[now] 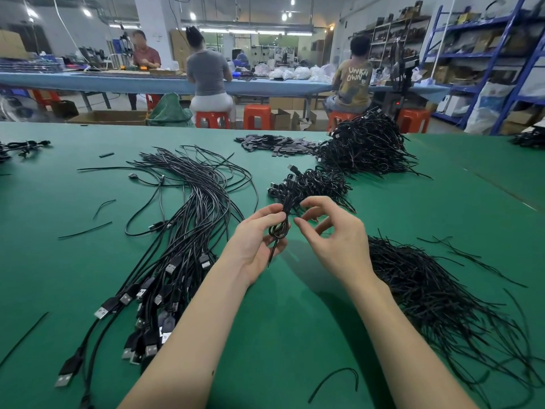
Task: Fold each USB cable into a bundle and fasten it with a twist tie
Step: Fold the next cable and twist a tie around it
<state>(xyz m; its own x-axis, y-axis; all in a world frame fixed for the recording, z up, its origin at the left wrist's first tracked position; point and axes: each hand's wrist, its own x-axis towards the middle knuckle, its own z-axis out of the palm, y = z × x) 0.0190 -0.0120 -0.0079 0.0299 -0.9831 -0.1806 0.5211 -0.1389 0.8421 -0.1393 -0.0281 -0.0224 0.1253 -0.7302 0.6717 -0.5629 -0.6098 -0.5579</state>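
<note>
The left hand (253, 240) has its grip clamped on a folded cable (280, 228), held above the middle of the surface (295, 320); the right hand (333, 234) sits just beside it, fingers curled around nothing, thumb and forefinger apart. A loose tail hangs below the left palm — cable end or twist tie, it cannot be told. To the left lies a fan of unfolded cables (182, 231) with metal plugs toward the near edge. To the right lies a heap of twist ties (436, 293), partly behind the right forearm. Finished bundles (312, 184) sit just beyond the hands, a larger pile (368, 146) behind them. The surface is green matting. Beyond it, three seated people work at a blue bench (118, 81); red stools (256, 116) and blue shelving (483, 54) stand nearby. Small dark parts (274, 143) are too far off to identify.
</note>
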